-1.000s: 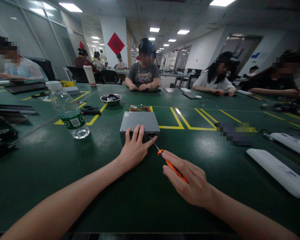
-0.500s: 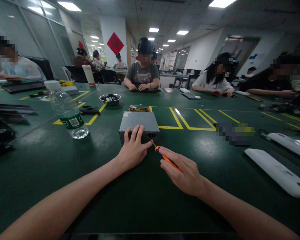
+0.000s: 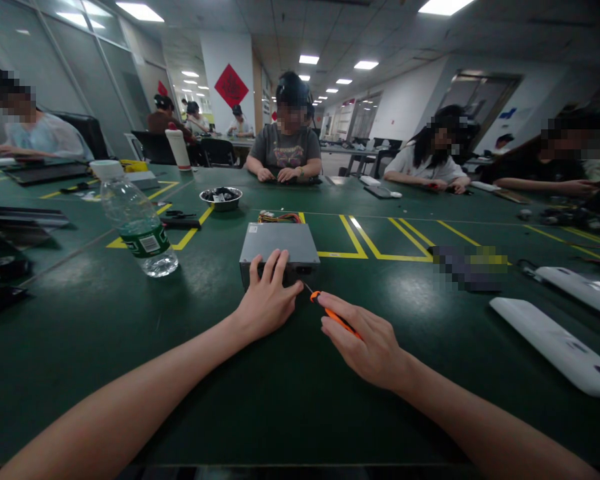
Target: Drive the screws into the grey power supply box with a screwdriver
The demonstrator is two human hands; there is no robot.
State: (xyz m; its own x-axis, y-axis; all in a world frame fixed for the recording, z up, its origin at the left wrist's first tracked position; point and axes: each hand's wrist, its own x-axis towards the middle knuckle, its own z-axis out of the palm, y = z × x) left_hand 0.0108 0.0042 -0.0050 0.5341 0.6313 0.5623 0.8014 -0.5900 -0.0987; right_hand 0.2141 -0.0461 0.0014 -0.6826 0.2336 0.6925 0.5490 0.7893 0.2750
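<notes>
Right grip clasps a slim, metal-shafted, orange-and-black screwdriver, pointed at the lower front of a grey rectangular metal box; whether the tip touches is unclear. Left grip lies splayed over the box's top edge and front. The box rests on the dark green bench, multicoloured cables behind it, a green-labelled clear plastic bottle to its left, a round shiny metal bowl farther back

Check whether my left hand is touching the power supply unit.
Touching. The head view shows the left hand spread against the near side of the power supply unit, its fingertips bent over the top edge.
</notes>
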